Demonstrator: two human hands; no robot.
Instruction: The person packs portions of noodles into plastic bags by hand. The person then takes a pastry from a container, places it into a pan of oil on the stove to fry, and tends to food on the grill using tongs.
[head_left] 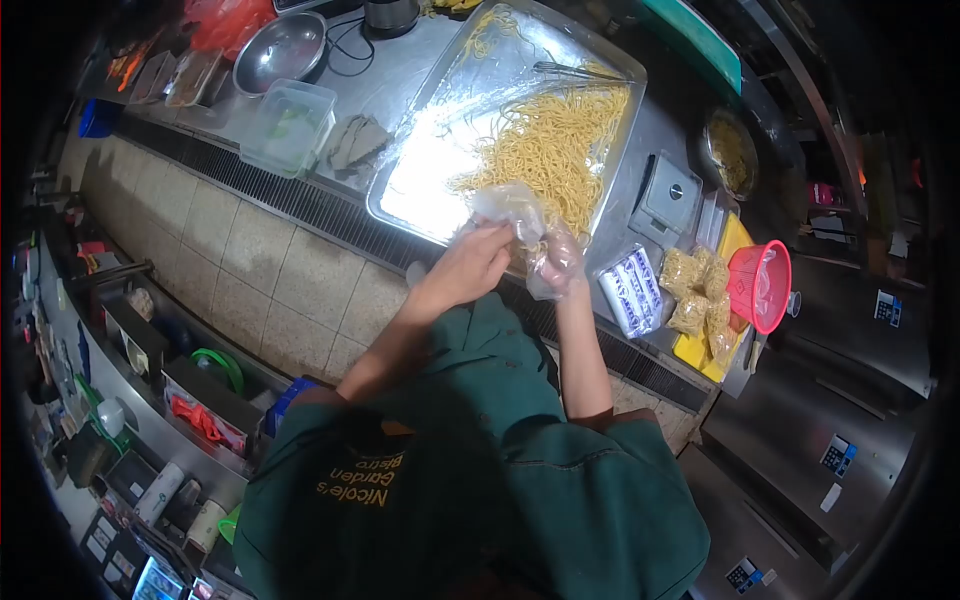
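My left hand (468, 268) is bare, its fingers closed on the edge of a clear plastic bag (512, 204) at the tray's near edge. Close beside it on the right, my right hand (556, 262) wears a clear plastic glove, and its fingers are curled round a few yellow noodle strands against the bag. The bag's opening is partly hidden by my fingers. Beyond both hands, a heap of yellow noodles (548, 145) lies loose in a large metal tray (405, 190). Metal tongs (580, 70) rest across the far part of the heap.
A scale (667, 200), a blue-and-white packet (631, 291), filled noodle bags (690, 290) and a red basket (760, 287) stand to the right. Left of the tray are a grey cloth (357, 142), a plastic container (288, 128) and a metal bowl (281, 53).
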